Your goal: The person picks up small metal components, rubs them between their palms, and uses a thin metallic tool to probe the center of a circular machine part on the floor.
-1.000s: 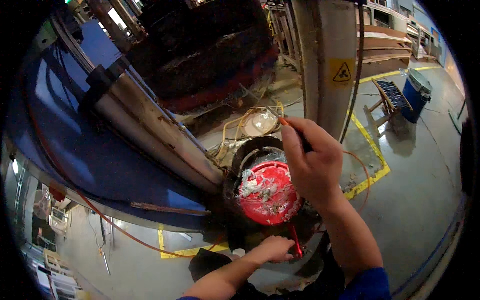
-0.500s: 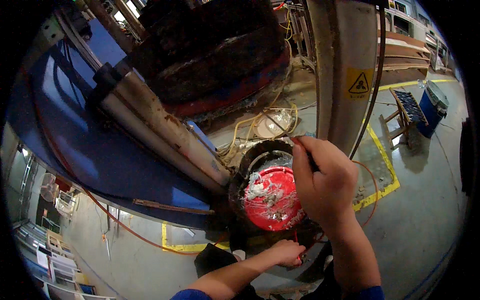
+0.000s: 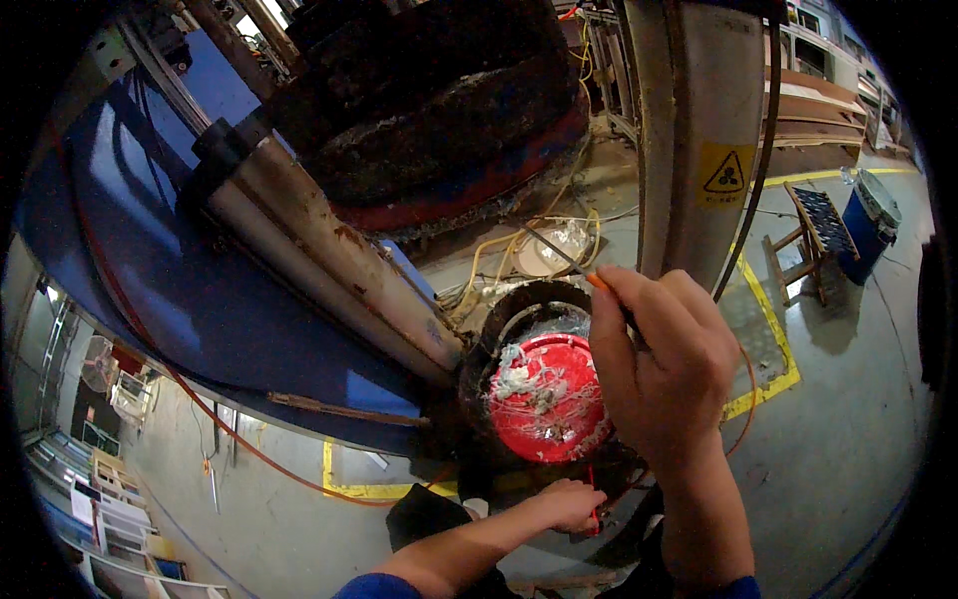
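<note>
My right hand is closed around a screwdriver, with a bit of orange handle at the fingertips and a thin metal shaft pointing up and to the left. Below it lies a round red lid-like piece, smeared with whitish, stringy residue, inside a dark, dirty round container. My right hand covers the right edge of the red piece. Near the front of the container, my left hand is closed on a thin red handle; its connection to the red piece is hard to make out.
A large blue machine with a grey cylinder stands at left, and a grey post rises at right. An orange-red hose crosses the floor. A stool and blue drum stand far right.
My right hand has shifted slightly right and turned, so more of the screwdriver's shaft and orange handle shows. My left hand stays nearly in place on the red handle.
</note>
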Demonstrator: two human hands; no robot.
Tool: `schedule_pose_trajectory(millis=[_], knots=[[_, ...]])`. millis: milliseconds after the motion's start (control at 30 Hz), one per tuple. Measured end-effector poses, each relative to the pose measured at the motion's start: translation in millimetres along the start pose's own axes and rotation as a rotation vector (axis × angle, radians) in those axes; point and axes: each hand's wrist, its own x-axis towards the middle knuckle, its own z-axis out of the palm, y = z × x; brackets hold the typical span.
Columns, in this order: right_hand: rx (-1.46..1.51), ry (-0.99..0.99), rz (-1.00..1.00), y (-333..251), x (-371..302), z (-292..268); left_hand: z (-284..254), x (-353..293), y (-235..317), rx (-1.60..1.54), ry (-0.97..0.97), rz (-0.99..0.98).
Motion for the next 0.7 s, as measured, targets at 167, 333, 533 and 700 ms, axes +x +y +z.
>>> schedule_pose_trajectory(millis=[167, 333, 533, 700], knots=[[-0.024, 0.008, -0.028, 0, -1, 6, 0, -5, -4, -0.007, -0.014, -0.015], [-0.049, -0.007, -0.060, -5, 2, 0, 2, -3, -8, -0.003, -0.020, 0.003], [-0.046, 0.023, -0.081, -3, 0, 7, 10, -4, -13, -0.001, 0.011, 0.011], [-0.075, 0.027, -0.101, -5, 3, 3, 6, -5, -8, 0.007, 0.005, 0.016]])
